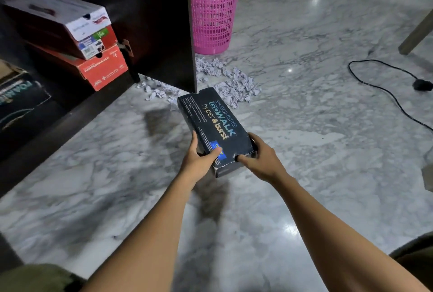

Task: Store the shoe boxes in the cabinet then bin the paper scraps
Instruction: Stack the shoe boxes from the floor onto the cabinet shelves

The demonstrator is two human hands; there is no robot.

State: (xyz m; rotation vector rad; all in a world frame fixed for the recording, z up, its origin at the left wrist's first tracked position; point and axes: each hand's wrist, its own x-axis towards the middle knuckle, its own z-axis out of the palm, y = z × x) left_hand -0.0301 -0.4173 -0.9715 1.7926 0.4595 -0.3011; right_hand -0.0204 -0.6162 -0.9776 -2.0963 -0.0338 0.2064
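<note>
A black shoe box [208, 118] with coloured lettering is held above the marble floor in the middle of the view. My left hand [199, 158] grips its near left corner, thumb on the lid. My right hand [260, 158] grips the near right corner. The dark cabinet [161, 22] stands open at the left. Inside it a white-lidded box [63, 17] lies on a red box [103, 69], and a dark box [18, 95] sits at the far left. Crumpled paper scraps [232, 83] lie scattered on the floor beside the cabinet door.
A pink plastic basket [213, 10] stands behind the cabinet door. A black cable with a plug [421, 84] runs across the floor at the right. A wooden furniture leg [414, 36] is at the right edge.
</note>
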